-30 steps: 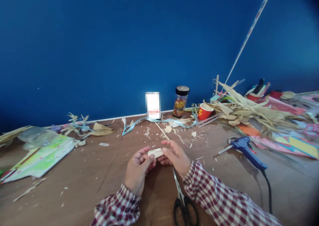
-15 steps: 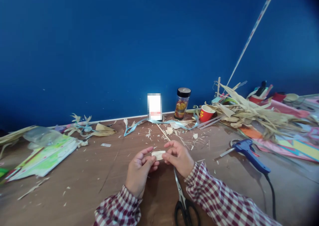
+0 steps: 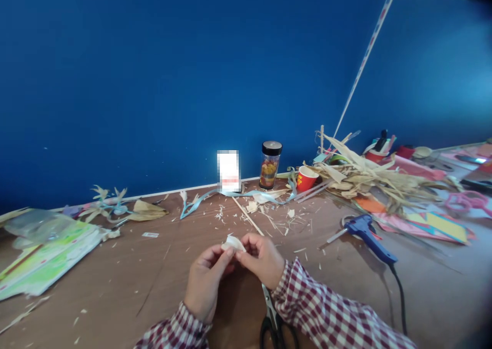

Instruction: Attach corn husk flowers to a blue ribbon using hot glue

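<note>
A small, pale strip of corn husk is pinched between both hands above the table, its upper edge curved. My left hand grips its left end between thumb and fingers. On the right end, my right hand is closed in a pinch, thumb close to the left thumb. Black-handled scissors lie just below my right hand, blades pointing away from me and their tips hidden near the wrist. Beyond the hands, a thin pale stick and several husk scraps lie on the table.
A blue glue gun with a black cord lies to the right. Behind it are a heap of dried husks, a red paper cup and a black-lidded jar. Blue ribbon stretches along the back. At left lies a green-and-white sheet.
The husk strip, flat and stretched between the hands before, is now bent and curved. My hands have come closer together. The whole view has turned slightly right.
</note>
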`<move>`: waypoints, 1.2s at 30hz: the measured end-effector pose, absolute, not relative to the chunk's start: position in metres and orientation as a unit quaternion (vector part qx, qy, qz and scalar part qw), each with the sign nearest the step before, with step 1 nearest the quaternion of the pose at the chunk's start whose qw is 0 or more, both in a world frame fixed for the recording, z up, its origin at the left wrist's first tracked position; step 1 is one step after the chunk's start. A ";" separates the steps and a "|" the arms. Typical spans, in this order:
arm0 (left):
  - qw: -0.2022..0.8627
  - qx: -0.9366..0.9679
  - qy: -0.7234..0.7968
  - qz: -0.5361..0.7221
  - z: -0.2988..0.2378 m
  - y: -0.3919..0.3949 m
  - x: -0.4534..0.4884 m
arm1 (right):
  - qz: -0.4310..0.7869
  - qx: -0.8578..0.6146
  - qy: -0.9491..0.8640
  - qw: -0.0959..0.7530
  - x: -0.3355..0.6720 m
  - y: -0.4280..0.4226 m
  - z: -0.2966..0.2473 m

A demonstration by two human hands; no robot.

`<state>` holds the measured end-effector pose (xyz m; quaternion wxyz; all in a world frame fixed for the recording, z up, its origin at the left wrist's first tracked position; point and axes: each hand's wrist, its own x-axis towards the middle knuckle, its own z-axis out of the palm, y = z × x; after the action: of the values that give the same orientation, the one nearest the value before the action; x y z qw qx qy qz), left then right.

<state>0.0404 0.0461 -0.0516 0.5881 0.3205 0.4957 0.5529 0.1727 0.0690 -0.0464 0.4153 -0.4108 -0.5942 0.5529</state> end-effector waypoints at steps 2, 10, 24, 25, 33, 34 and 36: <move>0.581 0.329 0.504 0.549 -0.054 0.047 0.039 | 0.560 -0.406 -0.595 0.409 0.173 0.069 -0.046; 0.577 0.357 0.500 0.538 -0.053 0.046 0.037 | 0.450 -0.438 -0.663 0.407 0.177 0.067 -0.042; 0.668 0.217 0.446 0.555 -0.044 0.045 0.040 | -0.077 -0.375 -0.864 0.328 0.177 0.055 -0.025; 0.673 0.210 0.444 0.553 -0.043 0.044 0.041 | -0.083 -0.374 -0.864 0.328 0.177 0.054 -0.025; 0.659 0.189 0.475 0.552 -0.049 0.050 0.035 | -0.132 -0.344 -0.875 0.314 0.177 0.051 -0.022; 0.642 0.168 0.490 0.565 -0.049 0.052 0.033 | -0.119 -0.348 -0.873 0.319 0.178 0.051 -0.023; 0.593 0.119 0.516 0.606 -0.046 0.055 0.030 | -0.053 -0.368 -0.857 0.356 0.179 0.052 -0.024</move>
<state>0.0302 0.0553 -0.0456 0.5930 0.1188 0.5164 0.6063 0.1790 0.0521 -0.0235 0.3565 -0.3681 -0.8571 -0.0531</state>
